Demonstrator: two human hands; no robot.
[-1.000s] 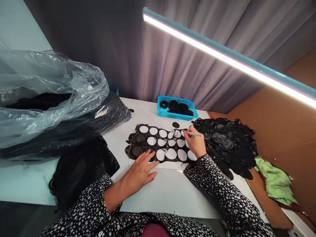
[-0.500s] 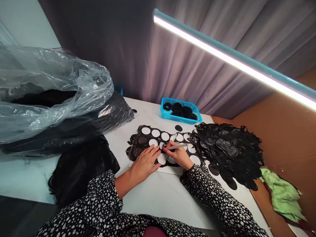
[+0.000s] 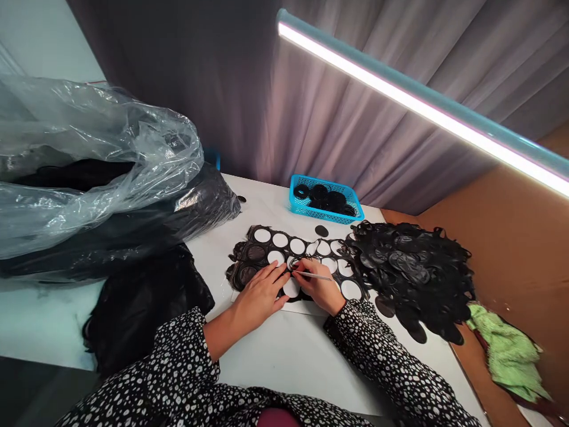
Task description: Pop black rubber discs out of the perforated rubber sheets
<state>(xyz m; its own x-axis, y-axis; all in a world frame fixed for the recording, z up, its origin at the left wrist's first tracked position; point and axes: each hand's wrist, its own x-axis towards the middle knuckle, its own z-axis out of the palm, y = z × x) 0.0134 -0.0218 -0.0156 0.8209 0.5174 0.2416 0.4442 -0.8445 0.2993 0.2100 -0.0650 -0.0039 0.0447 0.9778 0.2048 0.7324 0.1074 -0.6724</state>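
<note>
My right hand [image 3: 320, 287] is closed around slim metal tweezers [image 3: 313, 275], held like a pen. Their tip points down at a black sheet [image 3: 249, 261] with rows of round cut-outs, where white shows through many of the holes. Thin black loops [image 3: 304, 259] stand up beside my right fingertips. Flat on the left part of the same sheet lies my left hand [image 3: 260, 295], its fingers stretched out next to the tweezers' tip. Some circles on the left, such as a dark disc [image 3: 256, 252], are still filled with black.
Behind the sheet stands a blue basket [image 3: 326, 214] of black rings. A single black disc [image 3: 322, 230] lies before it. To the right is a heap of black scraps [image 3: 413, 267], beside a green cloth [image 3: 507, 353]. A plastic bag [image 3: 169, 148] bulges at left. A tube lamp [image 3: 400, 101] hangs above.
My right hand has shifted slightly left, and the tweezers have tilted so their back end sits lower. Thin black loops now show above my fingertips. My left hand stays in place.
</note>
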